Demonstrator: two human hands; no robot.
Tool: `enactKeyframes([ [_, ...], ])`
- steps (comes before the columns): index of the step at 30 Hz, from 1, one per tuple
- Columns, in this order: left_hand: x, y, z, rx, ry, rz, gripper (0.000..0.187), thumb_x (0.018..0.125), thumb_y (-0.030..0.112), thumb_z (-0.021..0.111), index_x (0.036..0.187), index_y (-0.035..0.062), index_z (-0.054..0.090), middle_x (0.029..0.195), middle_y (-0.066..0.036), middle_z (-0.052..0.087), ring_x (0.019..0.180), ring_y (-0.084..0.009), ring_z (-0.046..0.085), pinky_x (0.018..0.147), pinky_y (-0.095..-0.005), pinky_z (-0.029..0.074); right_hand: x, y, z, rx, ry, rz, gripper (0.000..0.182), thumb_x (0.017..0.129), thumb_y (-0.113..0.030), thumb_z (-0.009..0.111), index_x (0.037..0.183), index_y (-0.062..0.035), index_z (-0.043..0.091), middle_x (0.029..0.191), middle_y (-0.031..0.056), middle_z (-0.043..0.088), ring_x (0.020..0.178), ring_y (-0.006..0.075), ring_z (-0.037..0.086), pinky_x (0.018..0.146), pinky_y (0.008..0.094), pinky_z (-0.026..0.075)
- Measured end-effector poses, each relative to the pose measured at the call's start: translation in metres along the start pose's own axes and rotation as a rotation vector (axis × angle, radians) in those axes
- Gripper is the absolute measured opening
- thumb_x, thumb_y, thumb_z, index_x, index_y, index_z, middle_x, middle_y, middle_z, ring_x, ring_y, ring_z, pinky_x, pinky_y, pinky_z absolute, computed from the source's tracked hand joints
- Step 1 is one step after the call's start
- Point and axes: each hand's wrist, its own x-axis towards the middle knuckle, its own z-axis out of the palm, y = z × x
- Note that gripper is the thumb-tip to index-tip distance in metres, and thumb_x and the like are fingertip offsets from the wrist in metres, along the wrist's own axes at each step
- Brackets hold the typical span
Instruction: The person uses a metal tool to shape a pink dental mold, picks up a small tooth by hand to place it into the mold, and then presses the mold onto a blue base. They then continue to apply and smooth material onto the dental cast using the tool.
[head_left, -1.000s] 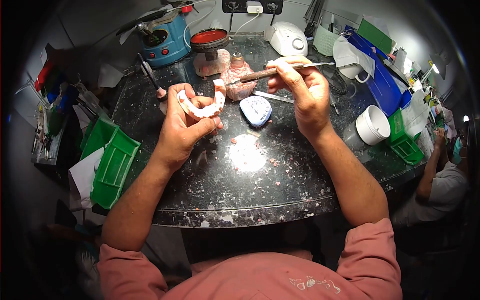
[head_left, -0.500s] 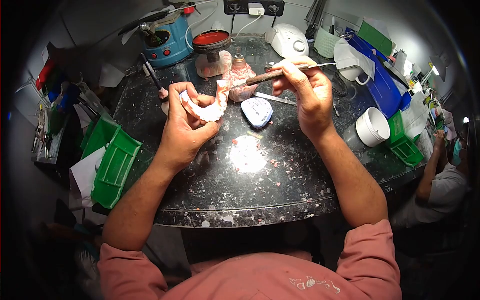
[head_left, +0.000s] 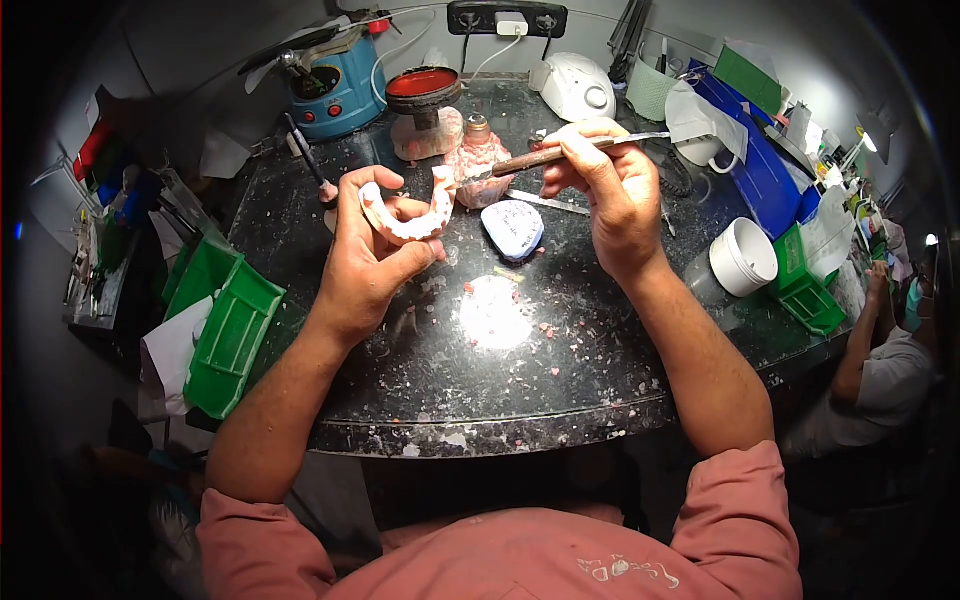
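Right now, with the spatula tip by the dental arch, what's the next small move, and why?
Probably ease the wooden-handled spatula lightly onto the arch's raised end. The right hand has its tip right beside that end, contact unclear, while the left hand supports the horseshoe-shaped dental arch between fingers and thumb.

Fisheye curvature bends dark, vignetted edges around a brightly lit bench (head_left: 440, 375) with white glare.
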Motion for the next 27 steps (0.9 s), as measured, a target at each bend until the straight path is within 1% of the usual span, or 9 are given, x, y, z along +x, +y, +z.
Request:
enactKeyframes([
  [6, 0.000, 0.005, 0.002, 0.002, -0.013, -0.019, 0.062, 0.079, 0.000, 0.060, 0.131, 0.0085, 0.027, 0.102, -0.011, 0.055, 0.085, -0.0166, 0.060, 0.081, -0.0285, 0.048, 0.000, 0.002, -0.001, 0.030, 0.000, 0.006, 0.018, 0.095, -0.015, 0.052, 0.102, 0.0006, 0.057, 0.097, 0.0145, 0.064, 0.075, 0.0136, 0.062, 0.070, 0.0284, 0.054],
  [8, 0.001, 0.005, 0.002, 0.026, -0.013, 0.001, 0.064, 0.079, 0.005, 0.060, 0.133, 0.0056, 0.025, 0.100, -0.012, 0.057, 0.084, -0.0166, 0.059, 0.080, -0.0291, 0.048, 0.001, 0.000, 0.001, 0.041, 0.039, -0.016, 0.018, 0.094, -0.015, 0.055, 0.099, 0.0012, 0.060, 0.088, 0.0089, 0.064, 0.075, 0.0128, 0.063, 0.068, 0.0260, 0.054],
  [9, 0.001, 0.006, 0.002, 0.027, -0.015, 0.003, 0.064, 0.079, 0.005, 0.060, 0.133, 0.0056, 0.025, 0.100, -0.012, 0.057, 0.084, -0.0166, 0.059, 0.080, -0.0291, 0.048, 0.002, -0.001, 0.000, 0.041, 0.040, -0.018, 0.018, 0.094, -0.015, 0.055, 0.099, 0.0012, 0.060, 0.088, 0.0089, 0.064, 0.075, 0.0128, 0.063, 0.068, 0.0260, 0.054],
  [12, 0.001, 0.008, 0.000, 0.006, -0.026, -0.014, 0.068, 0.078, 0.012, 0.061, 0.133, 0.0024, 0.024, 0.099, -0.012, 0.057, 0.081, -0.0160, 0.057, 0.079, -0.0301, 0.048, 0.010, -0.004, -0.005, 0.089, 0.071, -0.061, 0.018, 0.094, -0.015, 0.054, 0.099, 0.0012, 0.060, 0.087, 0.0086, 0.064, 0.075, 0.0130, 0.063, 0.070, 0.0265, 0.054],
  [15, 0.001, 0.007, -0.005, -0.076, -0.088, 0.006, 0.073, 0.076, 0.020, 0.062, 0.135, 0.0008, 0.024, 0.094, -0.007, 0.055, 0.078, -0.0139, 0.053, 0.076, -0.0299, 0.047, 0.039, -0.001, -0.006, 0.013, 0.167, -0.100, 0.017, 0.094, -0.014, 0.055, 0.100, 0.0007, 0.061, 0.085, 0.0079, 0.064, 0.077, 0.0133, 0.062, 0.072, 0.0271, 0.053],
  [18, 0.000, 0.004, -0.008, -0.093, -0.091, -0.015, 0.075, 0.076, 0.020, 0.062, 0.137, 0.0005, 0.022, 0.090, -0.005, 0.053, 0.078, -0.0135, 0.052, 0.073, -0.0287, 0.045, 0.071, 0.001, -0.003, -0.235, 0.064, -0.143, 0.021, 0.094, -0.018, 0.057, 0.104, -0.0002, 0.062, 0.089, 0.0073, 0.063, 0.081, 0.0134, 0.061, 0.075, 0.0260, 0.051],
  [20, 0.000, 0.004, -0.007, -0.088, -0.078, -0.008, 0.076, 0.075, 0.020, 0.062, 0.137, 0.0001, 0.022, 0.088, -0.004, 0.052, 0.077, -0.0130, 0.052, 0.069, -0.0274, 0.043, 0.084, 0.007, 0.002, -0.234, 0.031, -0.149, 0.021, 0.093, -0.019, 0.058, 0.102, -0.0015, 0.064, 0.089, 0.0064, 0.064, 0.080, 0.0125, 0.061, 0.075, 0.0255, 0.050],
  [22, 0.000, 0.006, -0.008, -0.071, -0.110, -0.022, 0.075, 0.075, 0.019, 0.062, 0.137, -0.0005, 0.024, 0.086, -0.004, 0.052, 0.076, -0.0124, 0.051, 0.068, -0.0267, 0.042, 0.093, 0.014, 0.007, -0.396, 0.018, -0.141, 0.020, 0.091, -0.019, 0.060, 0.095, 0.0004, 0.064, 0.084, 0.0061, 0.065, 0.076, 0.0119, 0.062, 0.073, 0.0258, 0.051],
  [27, 0.000, 0.007, -0.003, -0.055, -0.097, -0.030, 0.078, 0.072, 0.015, 0.058, 0.140, -0.0029, 0.025, 0.081, 0.000, 0.047, 0.072, -0.0084, 0.046, 0.065, -0.0236, 0.038, 0.091, 0.019, 0.014, -0.264, 0.051, -0.160, 0.022, 0.091, -0.021, 0.059, 0.095, -0.0009, 0.065, 0.084, 0.0058, 0.064, 0.076, 0.0124, 0.062, 0.072, 0.0265, 0.052],
])
